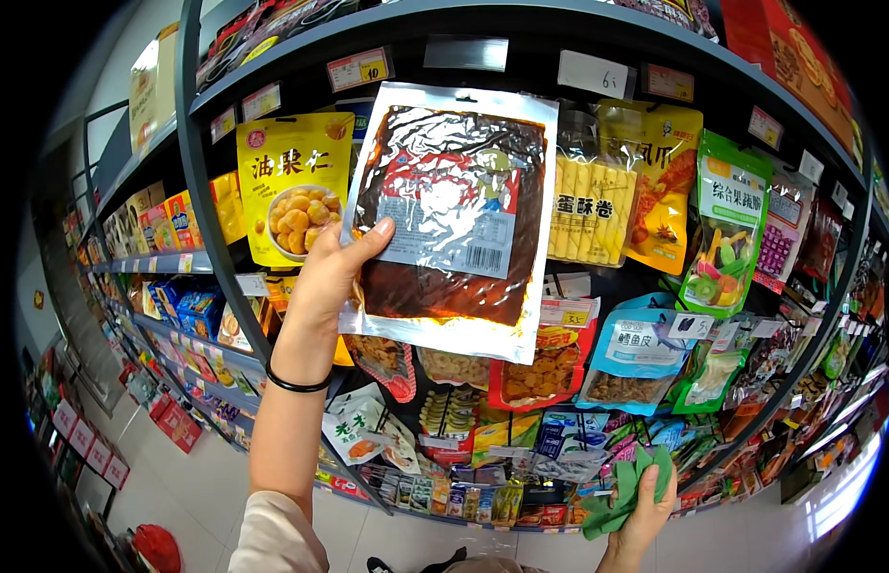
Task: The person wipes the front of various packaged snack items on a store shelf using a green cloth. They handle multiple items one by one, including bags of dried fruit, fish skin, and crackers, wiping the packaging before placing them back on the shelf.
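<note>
A flat, clear-fronted vacuum pouch of dark brown food [451, 294] with silver edges and a printed label is gripped at its left edge by my left hand [337, 261], thumb on the front. It is held up before the hanging snack bags and covers part of them. Left of it hangs a yellow bag of chestnuts [294, 157]; on its right is a clear pack of yellow egg rolls [587, 208]. Lower right, my right hand [648, 508] clutches a crumpled green cloth [627, 494] in front of the lower rows.
A green fruit-crisp bag [734, 208] and a blue fish-skin bag [630, 351] hang at right. A dark shelf upright [215, 215] stands left of the hanging bags. Boxed goods [179, 301] fill the side shelves. On the tiled floor [208, 494] sits a red bag [157, 550].
</note>
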The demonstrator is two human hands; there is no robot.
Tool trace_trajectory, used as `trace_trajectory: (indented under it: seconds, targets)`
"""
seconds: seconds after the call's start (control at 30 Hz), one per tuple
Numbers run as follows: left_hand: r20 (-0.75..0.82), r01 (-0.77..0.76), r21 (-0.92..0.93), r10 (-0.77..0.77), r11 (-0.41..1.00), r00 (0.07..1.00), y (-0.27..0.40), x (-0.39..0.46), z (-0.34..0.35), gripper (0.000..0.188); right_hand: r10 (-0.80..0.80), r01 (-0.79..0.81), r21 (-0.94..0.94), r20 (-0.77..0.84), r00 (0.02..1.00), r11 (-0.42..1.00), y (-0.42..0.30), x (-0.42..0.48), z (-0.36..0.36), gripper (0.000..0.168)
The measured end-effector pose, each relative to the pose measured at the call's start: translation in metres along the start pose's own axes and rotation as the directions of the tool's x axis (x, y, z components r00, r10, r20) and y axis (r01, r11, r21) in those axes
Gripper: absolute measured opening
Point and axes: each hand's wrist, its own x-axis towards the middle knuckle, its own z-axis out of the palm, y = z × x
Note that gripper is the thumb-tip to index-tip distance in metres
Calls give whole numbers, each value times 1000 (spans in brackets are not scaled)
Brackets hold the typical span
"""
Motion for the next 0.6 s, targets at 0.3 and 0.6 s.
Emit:
trace_trajectory:
  seconds: [0.3,0.6]
  targets:
    - [23,-35,-89,37,995,999,-5,15,-4,35,24,-23,-9,12,1000,1000,4,1,-4,29]
    - [9,-23,-72,23,997,1000,-1,21,0,36,9,-9,-46,-8,1000,999,20,2,-17,32]
